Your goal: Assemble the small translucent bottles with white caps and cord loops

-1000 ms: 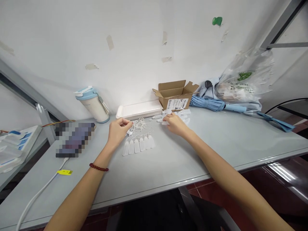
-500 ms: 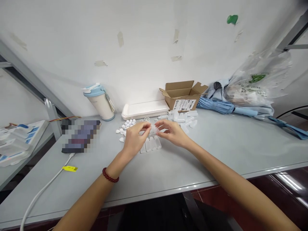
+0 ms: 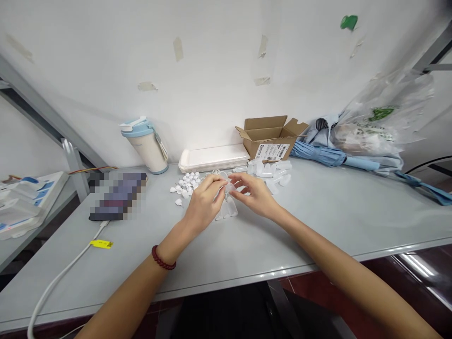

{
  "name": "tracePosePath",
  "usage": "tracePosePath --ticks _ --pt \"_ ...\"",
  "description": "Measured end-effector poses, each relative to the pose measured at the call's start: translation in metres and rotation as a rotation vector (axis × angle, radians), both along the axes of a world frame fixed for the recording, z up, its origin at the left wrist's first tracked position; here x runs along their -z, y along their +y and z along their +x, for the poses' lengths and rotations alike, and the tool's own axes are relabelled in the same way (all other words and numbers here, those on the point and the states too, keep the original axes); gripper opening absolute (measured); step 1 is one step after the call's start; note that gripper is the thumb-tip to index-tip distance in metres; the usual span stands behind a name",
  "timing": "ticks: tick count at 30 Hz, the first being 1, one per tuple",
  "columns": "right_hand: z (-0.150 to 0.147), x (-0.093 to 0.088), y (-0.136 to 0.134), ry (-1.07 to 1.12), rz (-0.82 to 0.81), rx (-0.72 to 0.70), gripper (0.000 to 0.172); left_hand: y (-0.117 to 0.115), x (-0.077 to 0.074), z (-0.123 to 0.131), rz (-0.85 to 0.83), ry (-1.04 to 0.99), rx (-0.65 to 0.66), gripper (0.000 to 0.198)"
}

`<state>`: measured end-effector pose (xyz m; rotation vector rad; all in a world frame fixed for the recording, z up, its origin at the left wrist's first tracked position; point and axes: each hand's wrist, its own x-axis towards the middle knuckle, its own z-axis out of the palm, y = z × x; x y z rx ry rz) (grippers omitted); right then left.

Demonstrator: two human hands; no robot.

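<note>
Between my two hands, at the middle of the frame, is one small translucent piece [image 3: 230, 187]. My left hand [image 3: 202, 201] is nearly closed, its thumb and fingertips pinching at the left side of this piece. My right hand [image 3: 259, 195] is half open and curved, with the thumb and forefinger at the right side of it; the exact contact is too small to see. Just below my fingertips lies a row of translucent pieces [image 3: 226, 209], of which I can count at least three; my left hand may cover others. Immediately left of my hands are many white caps [image 3: 187, 181], too crowded for a sure count, and one separate cap [image 3: 179, 202] lies nearer to me. Right of centre, beyond my right hand, is one loose pile of translucent pieces [image 3: 277, 175], overlapping and not countable. Behind these stand one stack of white trays [image 3: 215, 157] and one open cardboard box [image 3: 271, 136]. In the left part I see one cup [image 3: 146, 148] and one phone [image 3: 120, 195].
</note>
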<state>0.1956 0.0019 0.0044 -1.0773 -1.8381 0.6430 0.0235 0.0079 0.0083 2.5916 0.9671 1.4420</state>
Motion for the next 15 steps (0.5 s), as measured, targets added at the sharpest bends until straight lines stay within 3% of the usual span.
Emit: tracePosePath --ticks 6,15 --pt "-0.0018 -0.0003 -0.0004 0.083 -0.048 0.003 0.028 -0.0002 0.0009 0.0013 0.012 0.009 -0.026 0.02" --pt "-0.0018 -0.0029 0.003 0.347 -0.275 -0.022 0.026 -0.0036 -0.0017 0.0034 -0.025 -0.037 0.026 0.021"
